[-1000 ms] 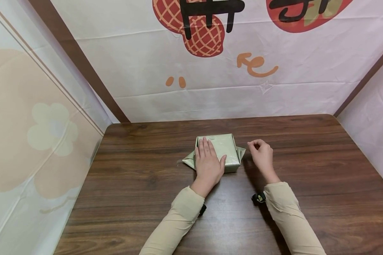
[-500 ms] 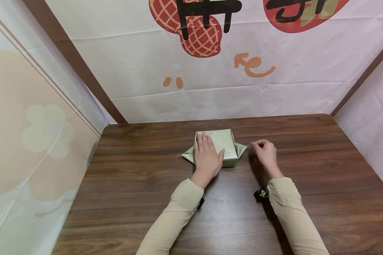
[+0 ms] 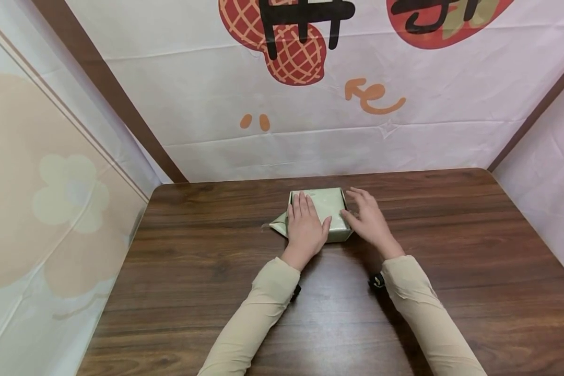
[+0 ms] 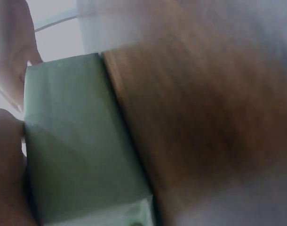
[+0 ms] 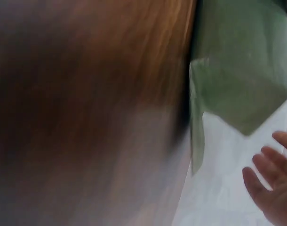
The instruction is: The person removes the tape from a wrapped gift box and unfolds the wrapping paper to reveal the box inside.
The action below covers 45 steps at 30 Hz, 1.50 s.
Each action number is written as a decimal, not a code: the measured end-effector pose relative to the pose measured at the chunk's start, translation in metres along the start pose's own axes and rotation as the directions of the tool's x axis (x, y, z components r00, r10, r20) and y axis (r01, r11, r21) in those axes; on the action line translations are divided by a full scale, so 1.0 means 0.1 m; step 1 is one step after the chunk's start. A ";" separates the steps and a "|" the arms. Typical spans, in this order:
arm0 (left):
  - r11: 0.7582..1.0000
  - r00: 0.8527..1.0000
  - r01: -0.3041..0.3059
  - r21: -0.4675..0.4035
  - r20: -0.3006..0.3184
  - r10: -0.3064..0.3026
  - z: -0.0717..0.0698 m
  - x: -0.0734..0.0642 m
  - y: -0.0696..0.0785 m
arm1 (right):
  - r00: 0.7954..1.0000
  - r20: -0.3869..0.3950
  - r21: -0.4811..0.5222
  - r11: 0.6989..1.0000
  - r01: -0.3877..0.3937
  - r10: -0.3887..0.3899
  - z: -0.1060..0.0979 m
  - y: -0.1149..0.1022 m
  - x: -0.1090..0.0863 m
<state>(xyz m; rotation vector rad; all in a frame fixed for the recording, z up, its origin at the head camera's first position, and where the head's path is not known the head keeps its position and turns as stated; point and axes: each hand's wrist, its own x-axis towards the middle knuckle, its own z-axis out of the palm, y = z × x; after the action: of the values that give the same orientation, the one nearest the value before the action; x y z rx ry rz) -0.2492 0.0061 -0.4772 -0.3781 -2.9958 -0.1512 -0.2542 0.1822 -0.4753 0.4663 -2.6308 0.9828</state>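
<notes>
A box wrapped in pale green paper (image 3: 329, 201) rests on the table. My left hand (image 3: 305, 227) lies flat on its top with straight fingers. At the box's right end my right hand (image 3: 368, 219) has its fingers spread, the thumb right at the top edge. A pointed paper flap (image 3: 278, 224) sticks out on the left, with a thin clear strip, like tape, at its tip. In the right wrist view, the folded right end flap (image 5: 244, 101) stands out from the box, close to the fingers. The left wrist view shows the long green side (image 4: 82, 141) of the box.
The brown wood-grain table (image 3: 207, 308) extends around the box. Behind it hangs a white printed cloth (image 3: 310, 151), with another cloth (image 3: 75, 235) along the left side. A black wrist strap (image 3: 377, 282) shows by the right cuff.
My right hand has opened from a pinch beside the right flap's tip and moved left against the box's right end, covering that flap. My left hand has stayed on top.
</notes>
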 end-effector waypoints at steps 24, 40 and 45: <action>0.977 0.971 -0.206 -0.062 -0.135 0.196 -0.19 0.13 -0.34 | 0.975 0.219 -0.087 0.996 -0.024 0.043 0.08 -0.18 0.36; 0.872 0.870 -0.486 -0.054 -0.121 0.477 -0.44 -0.03 -0.45 | 0.936 0.254 -0.057 0.962 0.267 -0.245 -0.11 -0.27 0.17; 0.831 0.850 -0.527 -0.179 -0.108 0.515 -0.47 -0.17 -0.46 | 0.916 0.287 -0.058 0.949 0.309 -0.281 -0.18 -0.32 0.03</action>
<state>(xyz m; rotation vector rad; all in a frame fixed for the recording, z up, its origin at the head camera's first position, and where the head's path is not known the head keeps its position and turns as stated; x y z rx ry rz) -0.2398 -0.0473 -0.4365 -1.1736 -2.7003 -0.4044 -0.2415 0.1705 -0.4423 1.0083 -2.7183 0.7265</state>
